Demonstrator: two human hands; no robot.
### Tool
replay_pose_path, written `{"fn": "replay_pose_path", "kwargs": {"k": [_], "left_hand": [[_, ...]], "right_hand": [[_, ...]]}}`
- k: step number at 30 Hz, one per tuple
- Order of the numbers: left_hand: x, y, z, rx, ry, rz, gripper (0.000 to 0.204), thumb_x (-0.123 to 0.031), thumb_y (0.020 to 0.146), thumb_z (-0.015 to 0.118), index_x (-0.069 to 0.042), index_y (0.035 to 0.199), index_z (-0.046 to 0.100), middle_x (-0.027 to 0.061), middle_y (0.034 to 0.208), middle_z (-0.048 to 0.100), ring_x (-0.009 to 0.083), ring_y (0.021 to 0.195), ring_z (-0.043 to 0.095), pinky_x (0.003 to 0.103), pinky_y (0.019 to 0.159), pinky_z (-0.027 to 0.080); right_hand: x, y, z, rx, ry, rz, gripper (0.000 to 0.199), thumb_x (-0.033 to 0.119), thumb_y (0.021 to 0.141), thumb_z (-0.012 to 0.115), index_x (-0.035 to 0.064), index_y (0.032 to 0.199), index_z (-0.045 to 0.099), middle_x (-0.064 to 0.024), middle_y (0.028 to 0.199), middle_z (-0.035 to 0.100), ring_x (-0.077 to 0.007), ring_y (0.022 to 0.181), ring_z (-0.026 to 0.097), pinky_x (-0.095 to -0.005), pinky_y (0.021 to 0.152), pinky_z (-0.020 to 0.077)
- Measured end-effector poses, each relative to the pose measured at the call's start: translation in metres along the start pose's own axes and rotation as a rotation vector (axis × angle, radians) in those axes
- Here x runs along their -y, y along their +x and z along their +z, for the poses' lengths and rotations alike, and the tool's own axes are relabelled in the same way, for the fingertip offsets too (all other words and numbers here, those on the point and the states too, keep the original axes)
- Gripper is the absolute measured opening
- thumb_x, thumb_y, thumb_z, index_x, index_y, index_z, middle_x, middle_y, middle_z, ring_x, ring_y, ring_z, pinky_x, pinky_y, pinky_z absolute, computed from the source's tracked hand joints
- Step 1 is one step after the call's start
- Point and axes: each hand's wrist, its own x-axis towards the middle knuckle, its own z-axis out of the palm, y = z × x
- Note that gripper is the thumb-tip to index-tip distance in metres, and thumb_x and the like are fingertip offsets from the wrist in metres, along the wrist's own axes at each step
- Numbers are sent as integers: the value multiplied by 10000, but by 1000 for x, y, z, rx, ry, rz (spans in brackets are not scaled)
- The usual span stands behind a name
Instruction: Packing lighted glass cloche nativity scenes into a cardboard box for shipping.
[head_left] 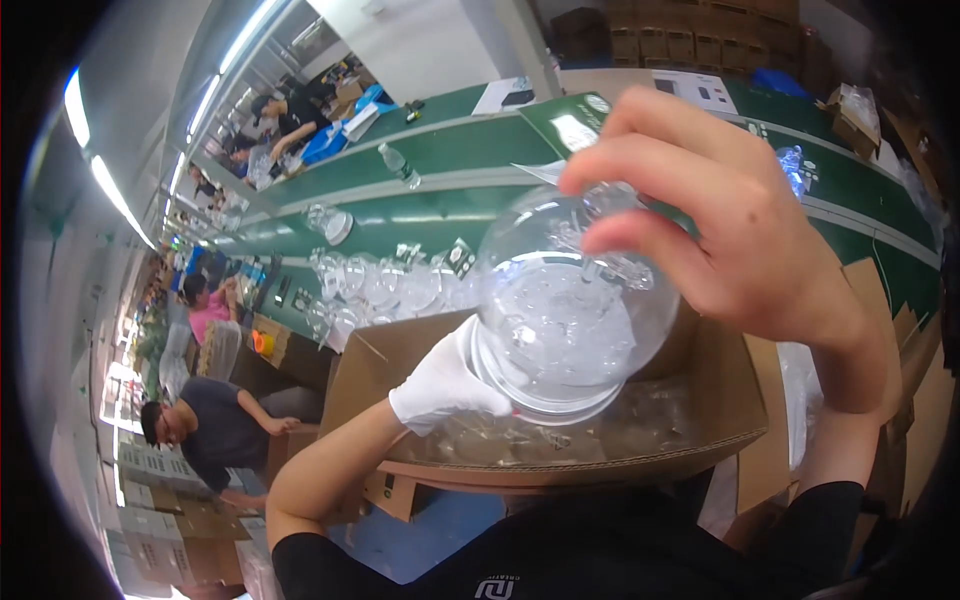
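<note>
A clear plastic globe (565,340) with a white round base is tilted over a large cardboard box (560,470). My left hand (445,385), in a white glove, grips the base at its left side. Bare, my right hand (700,200) has its thumb and fingers curled around the clear knob at the globe's top. A green card (565,122) with a white picture sticks out beside those fingertips. Inside the box, beneath the globe, lie several clear plastic pieces (640,425), partly hidden by the globe and my hand.
On the green conveyor bench (440,150) ahead lie a group of clear globes (385,285), one separate globe (331,224) and a water bottle (400,166). A co-worker in a dark shirt (215,430) is at the left. Opened cardboard flaps (905,400) stand at my right.
</note>
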Motion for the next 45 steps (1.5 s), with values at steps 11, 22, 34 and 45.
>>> {"fn": "replay_pose_path", "kwargs": {"k": [11,22,34,45], "left_hand": [[37,-55,-20,-57,23,268,1145,-176,610,962,-11,1503,265,83,1445,466,189,1340,464,375,1134,384],[-16,-98,-49,-403,940,874,1206,-404,618,931,22,1527,262,230,1522,385,365,1394,433,443,1158,345],[26,-90,-36,-250,1031,344,558,-275,833,794,-15,1271,565,166,1046,677,314,953,676,369,870,528],[86,-12,-66,375,1218,-11,744,-525,764,806,-8,1222,528,247,1098,663,439,1040,649,451,905,529]], "right_hand": [[53,34,48,163,-85,75,238,175,881,733,-3,1030,686,-72,887,566,-168,787,549,-270,666,434],[85,56,83,191,84,-104,279,38,800,773,8,1063,683,-76,927,586,-185,786,604,-312,653,491],[82,-18,184,601,327,47,249,93,834,733,31,1056,638,-131,964,618,-333,953,623,-440,826,514],[75,-125,259,718,543,399,369,93,812,747,24,1067,490,-169,1012,624,-411,951,632,-482,783,507]]}}
